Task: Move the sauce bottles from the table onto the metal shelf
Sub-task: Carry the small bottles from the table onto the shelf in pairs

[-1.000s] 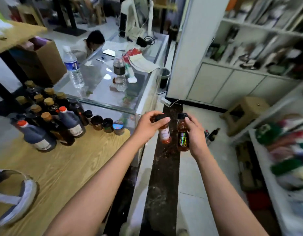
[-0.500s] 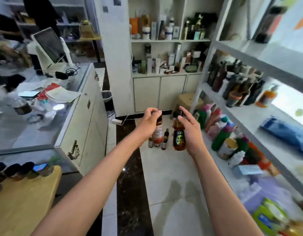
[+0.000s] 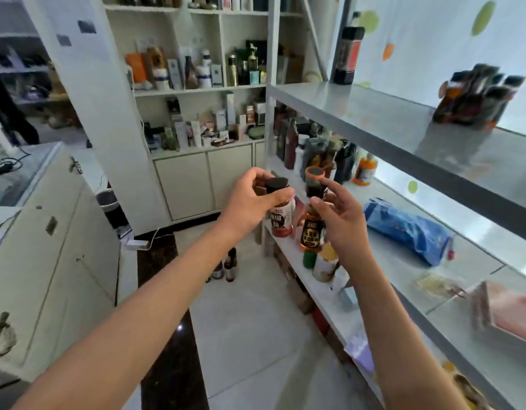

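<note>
Metal shelf point(image 3: 383, 113) reached: our left hand point(image 3: 250, 202) grips one sauce bottle point(image 3: 281, 214), our right hand point(image 3: 341, 220) another point(image 3: 313, 229), both unplaced beside it.

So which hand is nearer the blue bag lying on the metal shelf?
Right. The right hand, holding a dark sauce bottle, is just left of the blue bag; the left hand is farther left, beyond that bottle.
</note>
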{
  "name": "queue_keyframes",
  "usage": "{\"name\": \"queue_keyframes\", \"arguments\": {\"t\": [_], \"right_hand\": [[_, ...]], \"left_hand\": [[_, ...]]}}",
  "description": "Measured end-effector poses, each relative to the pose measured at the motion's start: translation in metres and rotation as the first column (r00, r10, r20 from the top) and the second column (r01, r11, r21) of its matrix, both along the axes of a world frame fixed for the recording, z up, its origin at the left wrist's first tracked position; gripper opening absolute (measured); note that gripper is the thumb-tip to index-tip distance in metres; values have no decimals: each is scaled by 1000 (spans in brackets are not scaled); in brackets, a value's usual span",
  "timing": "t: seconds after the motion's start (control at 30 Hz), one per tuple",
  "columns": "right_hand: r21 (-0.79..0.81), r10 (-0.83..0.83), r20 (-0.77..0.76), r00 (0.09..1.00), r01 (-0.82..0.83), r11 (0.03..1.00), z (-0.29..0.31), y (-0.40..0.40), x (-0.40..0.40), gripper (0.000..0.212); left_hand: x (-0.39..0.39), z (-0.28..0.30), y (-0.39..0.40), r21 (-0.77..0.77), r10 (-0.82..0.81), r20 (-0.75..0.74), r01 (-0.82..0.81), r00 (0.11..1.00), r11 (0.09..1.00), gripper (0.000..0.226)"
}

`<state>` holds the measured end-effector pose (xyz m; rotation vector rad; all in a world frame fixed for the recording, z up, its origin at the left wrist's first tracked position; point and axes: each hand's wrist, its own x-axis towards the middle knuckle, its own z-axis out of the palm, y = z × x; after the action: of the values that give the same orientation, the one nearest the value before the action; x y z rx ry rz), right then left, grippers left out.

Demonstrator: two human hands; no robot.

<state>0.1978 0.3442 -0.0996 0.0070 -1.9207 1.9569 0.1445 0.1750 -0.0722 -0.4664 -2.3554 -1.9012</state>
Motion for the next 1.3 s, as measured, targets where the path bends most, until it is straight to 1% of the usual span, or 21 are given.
{"name": "queue_keyframes", "arguments": {"t": [0.13,0.27,0.37,0.43,0.5,0.53,0.6,0.67,0.8,0.9,1.0,1.13,1.23,1.3], "right_hand": [[77,-79,-75,994,85,993,18,42,-9,36],[141,-162,-128,978,179,974,36,77,-22,36],[175,-190,-159,969,217,960,51,103,-32,33],[171,-211,-165,963,239,956,60,119,-39,33],[113,-247,-177,953,269,956,70,135,-47,33],[85,-276,-188,942,296,952,76,144,-52,33],[82,-341,-234,910,368,926,89,163,-64,33],[105,-400,-260,879,438,893,98,184,-79,33],[162,-510,-263,819,559,814,114,228,-114,32],[207,-573,-251,780,622,755,128,253,-137,32],[204,-642,-239,729,684,700,140,280,-160,32],[275,-741,-219,635,769,578,149,321,-194,28],[356,-804,-195,562,804,476,150,346,-214,26],[382,-832,-187,522,819,428,149,361,-224,24]], "left_hand": [[-19,16,46,-70,-28,-86,22,996,997,46],[-40,31,88,-81,-65,-122,56,990,995,52],[-54,44,122,-67,-115,-137,106,984,992,54],[-67,52,146,-55,-143,-135,137,981,989,54],[-82,63,170,-65,-170,-137,163,976,985,56],[-92,70,182,-74,-186,-155,176,970,982,58],[-111,85,207,-81,-231,-209,219,950,972,61],[-131,97,229,-79,-283,-251,271,926,959,61],[-179,113,271,-65,-376,-285,374,882,925,58],[-216,115,301,-42,-403,-284,409,870,911,57],[-252,117,336,-30,-424,-287,435,859,900,57],[-292,113,383,-20,-461,-275,474,844,880,56],[-313,102,414,-41,-467,-298,478,833,878,54],[-323,97,434,-46,-477,-309,488,823,872,52]]}}
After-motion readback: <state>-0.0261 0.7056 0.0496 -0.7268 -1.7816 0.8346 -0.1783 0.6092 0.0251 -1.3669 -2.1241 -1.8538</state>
